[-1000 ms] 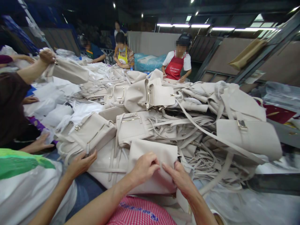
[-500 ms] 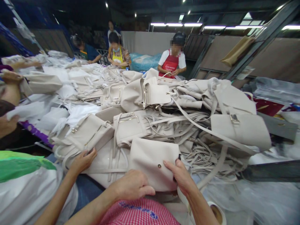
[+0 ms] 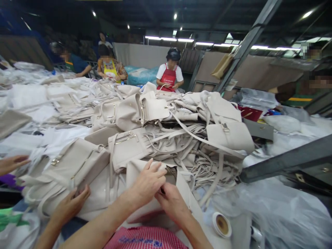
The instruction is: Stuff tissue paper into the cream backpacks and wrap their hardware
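A beige leather-look bag (image 3: 135, 173) lies in front of my body with its flap lifted and its mouth partly open. My left hand (image 3: 149, 183) bends over the bag's upper edge, its fingers close together and its thumb hidden. Against it, my right hand (image 3: 172, 200) is closed on the edge of the bag, where a small dark part shows between the hands. The bag's lower part is partly covered by my forearms. To the left, a co-worker's hand (image 3: 74, 200) is at a beige backpack (image 3: 80, 160) with a gold zipper and buckle.
Beige bags and straps (image 3: 207, 169) are heaped across the table. At right are a tape roll (image 3: 222, 224), clear plastic sheeting (image 3: 282, 207) and a slanted metal bar (image 3: 290, 155). Another hand (image 3: 12, 164) reaches in at the far left. Several people work around the heap.
My left hand has moved up onto the bag's edge, and my right hand has come in beside it. The bag's flap has been lifted. The view has turned right.
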### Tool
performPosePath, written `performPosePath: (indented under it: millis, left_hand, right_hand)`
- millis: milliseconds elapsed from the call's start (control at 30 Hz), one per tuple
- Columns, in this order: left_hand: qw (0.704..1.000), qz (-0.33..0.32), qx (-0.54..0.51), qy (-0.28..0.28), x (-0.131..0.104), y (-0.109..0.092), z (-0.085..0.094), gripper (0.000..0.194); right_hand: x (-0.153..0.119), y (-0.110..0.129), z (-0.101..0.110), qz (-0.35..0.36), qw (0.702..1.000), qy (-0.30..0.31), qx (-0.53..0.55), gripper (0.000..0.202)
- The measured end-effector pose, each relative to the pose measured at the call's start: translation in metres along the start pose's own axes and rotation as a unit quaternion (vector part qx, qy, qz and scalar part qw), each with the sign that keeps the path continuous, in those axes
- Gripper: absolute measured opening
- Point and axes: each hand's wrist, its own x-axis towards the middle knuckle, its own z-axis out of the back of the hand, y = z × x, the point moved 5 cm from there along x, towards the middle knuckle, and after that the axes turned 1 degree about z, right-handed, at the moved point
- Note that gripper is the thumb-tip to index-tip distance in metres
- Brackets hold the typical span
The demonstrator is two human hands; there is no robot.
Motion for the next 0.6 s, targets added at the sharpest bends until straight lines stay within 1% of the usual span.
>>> performPosePath:
  millis: [33, 67, 100, 133, 167, 233, 267, 300, 333, 367, 400, 433, 467, 500, 533, 600]
  left_hand:
    - [1.0, 0.006, 0.006, 0.005, -0.001, 0.004, -0.004, 0.014]
    - [1.0, 0.012, 0.008, 0.003, -0.002, 0.008, -0.008, 0.016]
    - [1.0, 0.02, 0.009, -0.005, -0.003, 0.013, -0.01, 0.017]
    - [0.999, 0.029, 0.007, -0.016, -0.004, 0.017, -0.011, 0.018]
    - [0.999, 0.039, 0.002, -0.026, -0.004, 0.022, -0.012, 0.018]
    - [0.998, 0.054, -0.015, -0.038, 0.0, 0.029, -0.012, 0.018]
    - [0.997, 0.058, -0.026, -0.044, 0.003, 0.031, -0.011, 0.02]
    - [0.996, 0.06, -0.038, -0.048, 0.006, 0.033, -0.011, 0.02]
    - [0.995, 0.062, -0.049, -0.052, 0.01, 0.034, -0.011, 0.02]
    - [0.995, 0.065, -0.058, -0.057, 0.014, 0.035, -0.011, 0.019]
    - [0.994, 0.068, -0.064, -0.06, 0.017, 0.036, -0.011, 0.018]
    - [0.993, 0.071, -0.069, -0.063, 0.02, 0.036, -0.012, 0.017]
    - [0.993, 0.074, -0.072, -0.064, 0.023, 0.036, -0.012, 0.017]
    - [0.992, 0.076, -0.074, -0.064, 0.025, 0.036, -0.013, 0.016]
    - [0.992, 0.079, -0.076, -0.064, 0.027, 0.037, -0.013, 0.016]
    - [0.992, 0.085, -0.075, -0.061, 0.031, 0.038, -0.014, 0.016]
  right_hand:
    - [-0.006, -0.002, 0.006, -0.008, 1.0, 0.0, 0.003, 0.018]
    - [-0.013, -0.005, 0.015, -0.012, 1.0, -0.017, 0.013, 0.019]
    - [-0.021, -0.011, 0.025, -0.017, 0.998, -0.048, 0.029, 0.02]
    - [-0.031, -0.021, 0.038, -0.029, 0.994, -0.098, 0.045, 0.021]
    - [-0.043, -0.035, 0.051, -0.052, 0.984, -0.162, 0.055, 0.021]
    - [-0.073, -0.069, 0.074, -0.126, 0.946, -0.294, 0.062, 0.024]
    - [-0.087, -0.087, 0.08, -0.175, 0.923, -0.336, 0.07, 0.028]
    - [-0.101, -0.106, 0.081, -0.229, 0.9, -0.36, 0.091, 0.034]
    - [-0.113, -0.122, 0.079, -0.284, 0.877, -0.366, 0.128, 0.039]
    - [-0.123, -0.137, 0.071, -0.335, 0.855, -0.351, 0.185, 0.044]
    - [-0.129, -0.148, 0.06, -0.375, 0.831, -0.322, 0.257, 0.047]
    - [-0.132, -0.155, 0.047, -0.399, 0.804, -0.284, 0.338, 0.05]
    - [-0.133, -0.157, 0.034, -0.407, 0.775, -0.246, 0.416, 0.051]
    - [-0.132, -0.158, 0.023, -0.401, 0.747, -0.222, 0.482, 0.05]
    - [-0.13, -0.157, 0.016, -0.388, 0.72, -0.218, 0.533, 0.046]
    - [-0.127, -0.156, 0.012, -0.358, 0.678, -0.253, 0.591, 0.038]
